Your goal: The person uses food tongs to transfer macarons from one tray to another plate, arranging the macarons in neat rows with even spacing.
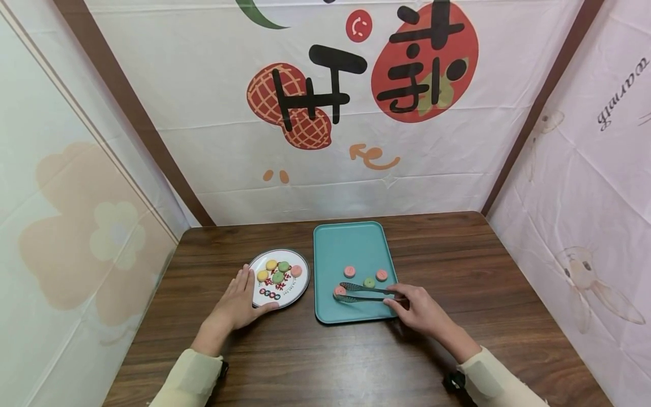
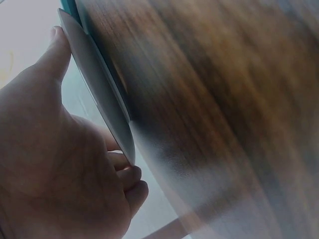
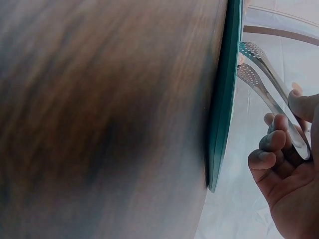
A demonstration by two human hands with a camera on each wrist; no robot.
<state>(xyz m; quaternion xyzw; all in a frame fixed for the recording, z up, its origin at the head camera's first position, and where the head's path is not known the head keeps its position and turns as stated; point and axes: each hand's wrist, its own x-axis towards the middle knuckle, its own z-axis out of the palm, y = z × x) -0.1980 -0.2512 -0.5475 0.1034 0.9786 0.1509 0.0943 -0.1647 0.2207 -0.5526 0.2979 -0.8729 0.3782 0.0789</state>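
The word "warmth" is printed, slanted, on the right side cloth (image 1: 559, 186), above a pale rabbit. Thick black character strokes are set over red shapes on the back cloth (image 1: 213, 141), one of them peanut-shaped and latticed. Red characters and a row of small lettered discs are printed on the round white plate (image 1: 297, 292), too small to be read.

The plate is edged with a dark line and is placed left of the turquoise tray (image 1: 348, 240), a shallow rectangle with rounded corners and a raised rim. Both are set on the brown wood-grained table (image 1: 305, 362). Two yellow, two green and one pink small round pieces are held on the plate.

The plate's left and near rim is touched by the left hand (image 1: 236, 304), its fingers outstretched and thumb spread. Metal tongs (image 1: 368, 289) with perforated ends are gripped in the right hand (image 1: 419, 308) over the tray. A pink piece (image 1: 339, 290) is seen between their tips; whether it is squeezed cannot be told. Two more pink pieces (image 1: 349, 272) and a green piece (image 1: 368, 282) are seen beyond the tongs, on the tray.
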